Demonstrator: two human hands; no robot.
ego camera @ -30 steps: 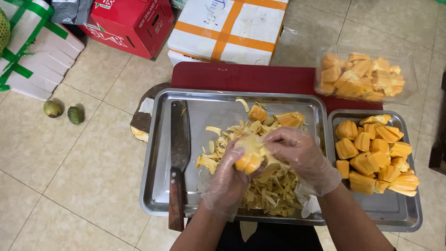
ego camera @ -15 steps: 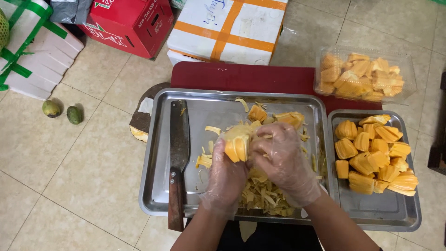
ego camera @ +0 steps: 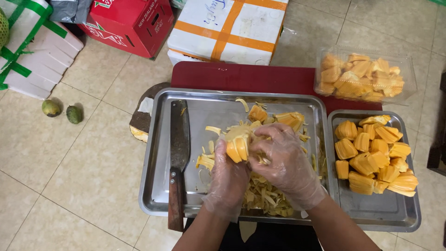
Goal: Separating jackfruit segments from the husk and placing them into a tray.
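Two hands in thin clear gloves work over a big metal tray on the floor. The left hand is closed around a chunk of yellow fruit. It holds the chunk up near the middle of the tray. The right hand is curled over the same chunk from the 3 o'clock side, and its fingers press into the fruit. Both hands touch the fruit and touch each other.

Under the hands lies a pile of pale stringy scraps. It spreads toward 6 o'clock in the tray. Two more yellow fruit pieces sit at about 12 o'clock from the hands, still in the tray.

A big knife with a wooden handle lies at 9 o'clock from the hands. Its blade points up toward 12 o'clock, and its handle sticks out over the near edge of the tray.

At 3 o'clock sits a smaller metal tray, just beside the big one. It holds many clean orange fruit pods. At about 1 o'clock, farther away, a clear plastic box is full of the same orange pods.

A dark red board lies under the trays at 12 o'clock. Behind it stands a white box with orange tape, and a red box stands at 11 o'clock. Two small green fruits lie on the tile floor, far off at 9 o'clock.
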